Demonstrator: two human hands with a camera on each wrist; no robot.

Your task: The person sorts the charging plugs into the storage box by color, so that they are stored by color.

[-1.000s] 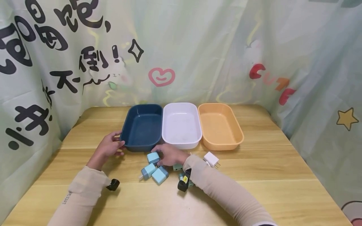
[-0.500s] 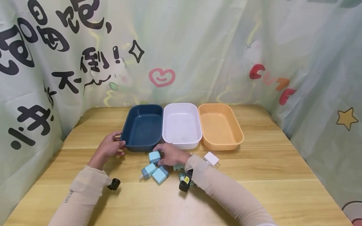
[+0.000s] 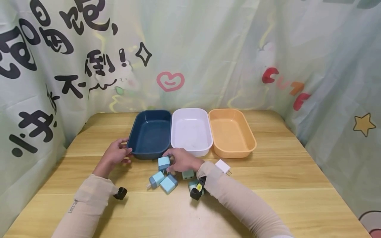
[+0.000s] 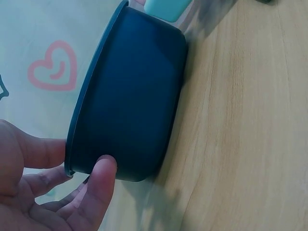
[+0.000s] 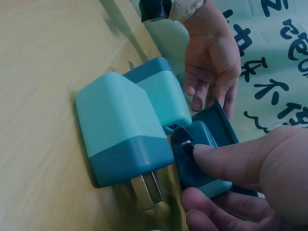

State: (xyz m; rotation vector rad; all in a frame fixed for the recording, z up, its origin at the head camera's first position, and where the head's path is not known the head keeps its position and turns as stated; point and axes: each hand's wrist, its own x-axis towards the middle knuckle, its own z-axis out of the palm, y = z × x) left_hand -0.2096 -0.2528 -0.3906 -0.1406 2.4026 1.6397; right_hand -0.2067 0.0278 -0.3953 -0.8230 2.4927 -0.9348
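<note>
My right hand point(image 3: 183, 160) pinches a two-tone blue plug charger point(image 3: 164, 163) between thumb and fingers, in front of the trays. Its prongs point down in the head view, and my thumb point(image 5: 226, 156) lies over its darker end in the right wrist view. Just in front lie two similar blue chargers, one on the left point(image 3: 156, 180) and one on the right point(image 3: 168, 184). Over at the dark blue tray point(image 4: 130, 96), my left hand point(image 3: 114, 152) touches the front left corner with loosely spread fingers, one tip against the front wall.
A white tray point(image 3: 191, 150) and an orange tray point(image 3: 233, 154) stand beside the dark blue one. Green chargers point(image 3: 188, 175) lie beneath my right wrist, partly hidden. A white charger point(image 3: 222, 166) lies beyond the right sleeve. A printed curtain point(image 3: 208, 59) hangs behind the table point(image 3: 143, 215).
My right hand has moved slightly back and to the right with the blue charger, which has tipped so its prongs show below. The left hand stays at the dark blue tray.
</note>
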